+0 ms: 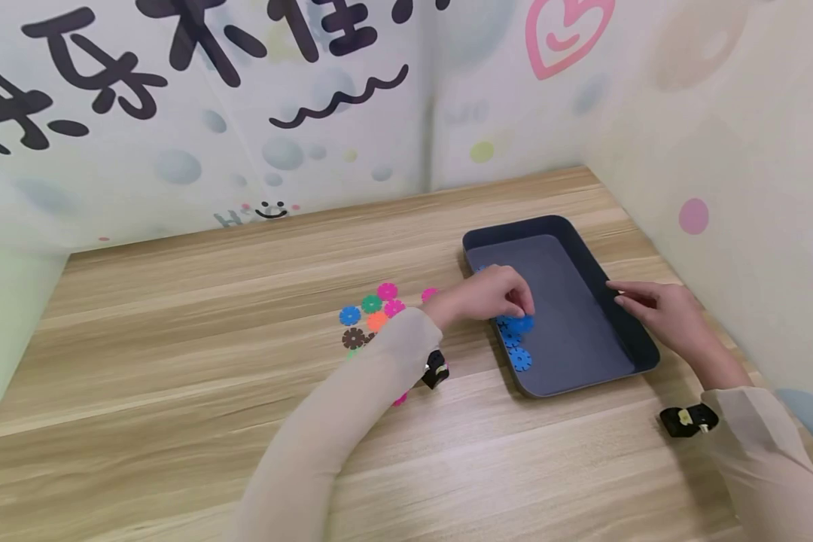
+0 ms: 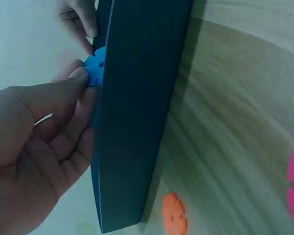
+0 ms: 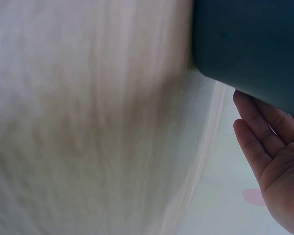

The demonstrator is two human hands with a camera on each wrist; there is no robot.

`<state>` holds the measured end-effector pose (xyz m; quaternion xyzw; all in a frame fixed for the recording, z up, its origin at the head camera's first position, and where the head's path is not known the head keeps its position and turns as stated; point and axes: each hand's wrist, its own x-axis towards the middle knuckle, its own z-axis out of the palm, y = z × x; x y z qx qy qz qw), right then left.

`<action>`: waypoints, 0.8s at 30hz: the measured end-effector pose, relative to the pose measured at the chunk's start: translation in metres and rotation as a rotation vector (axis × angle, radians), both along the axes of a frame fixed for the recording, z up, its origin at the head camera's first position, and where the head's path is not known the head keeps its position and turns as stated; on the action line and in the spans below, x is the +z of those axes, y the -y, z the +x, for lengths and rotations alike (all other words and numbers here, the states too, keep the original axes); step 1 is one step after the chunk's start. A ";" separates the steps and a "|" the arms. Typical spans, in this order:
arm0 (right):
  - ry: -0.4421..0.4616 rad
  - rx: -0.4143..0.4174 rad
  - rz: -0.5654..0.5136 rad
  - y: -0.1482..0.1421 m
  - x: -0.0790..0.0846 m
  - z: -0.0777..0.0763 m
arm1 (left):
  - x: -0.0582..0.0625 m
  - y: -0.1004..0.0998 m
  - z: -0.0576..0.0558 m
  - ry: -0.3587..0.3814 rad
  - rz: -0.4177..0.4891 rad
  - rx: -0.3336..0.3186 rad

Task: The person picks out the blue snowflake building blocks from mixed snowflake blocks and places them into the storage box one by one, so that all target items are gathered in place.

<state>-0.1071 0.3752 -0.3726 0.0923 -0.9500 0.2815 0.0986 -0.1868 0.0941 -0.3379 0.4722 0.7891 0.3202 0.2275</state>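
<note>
My left hand (image 1: 489,295) reaches over the near-left wall of a dark grey tray (image 1: 569,301) and pinches a blue notched plastic disc (image 2: 94,69) between thumb and fingertips. Under that hand, along the tray's left side, lie several more blue discs (image 1: 520,359), partly hidden by the hand. On the far right, my right hand (image 1: 674,320) has its fingertips at the tray's rim. In the right wrist view its fingers (image 3: 258,129) look nearly straight beside the outer wall, with no disc visible in them.
Left of the tray, loose notched discs lie on the wooden table (image 1: 176,361): pink (image 1: 388,291), green (image 1: 372,303), blue (image 1: 349,315), orange (image 1: 377,321) and brown (image 1: 354,339). My left sleeve (image 1: 352,391) covers part of this group. Printed walls border the table's back and right.
</note>
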 end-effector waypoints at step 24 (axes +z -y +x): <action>0.015 -0.007 -0.028 0.000 -0.001 -0.001 | -0.026 -0.042 0.005 0.024 -0.121 -0.066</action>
